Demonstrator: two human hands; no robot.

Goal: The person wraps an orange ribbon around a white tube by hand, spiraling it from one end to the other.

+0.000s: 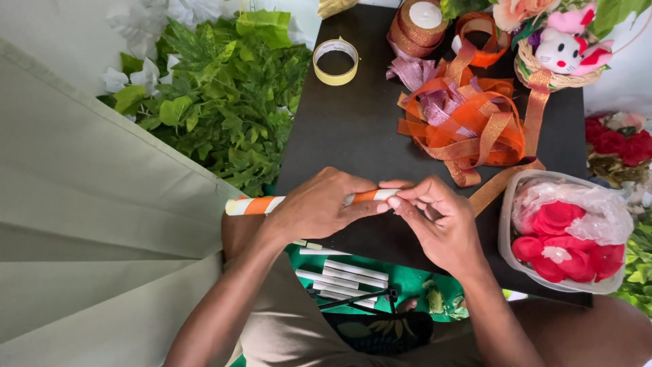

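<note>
The left hand (319, 207) is gripping an orange-and-white striped stick (255, 204); the right hand (435, 221) is pinching its end, orange ribbon (468, 122) lying beyond them.

Count: one orange-and-white striped stick (255, 204); one yellow tape roll (335, 62); one clear tub of red petals (506, 234); one plush toy (570, 44); about five white sticks (353, 270).
</note>
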